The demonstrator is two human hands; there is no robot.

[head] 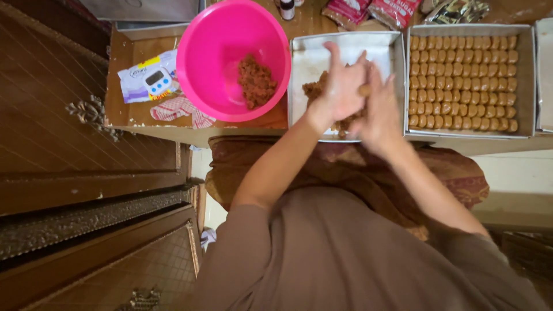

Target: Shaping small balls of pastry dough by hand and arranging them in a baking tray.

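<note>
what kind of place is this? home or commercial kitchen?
Likely a home, not a commercial kitchen: ornate carved wooden furniture, a pink plastic bowl of brown mix, a small digital timer, and a metal tray of hand-rolled pieces. Both hands roll a piece together.

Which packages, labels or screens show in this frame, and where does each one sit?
Digital timer: left of the pink bowl, small, white and blue, with a grey screen.
Plastic packet: under the timer, flat, white with yellow and blue print.
Two red pouches: top edge, behind the middle tray, crinkled.
Dark shiny wrapper: top right, behind the filled tray.
</note>
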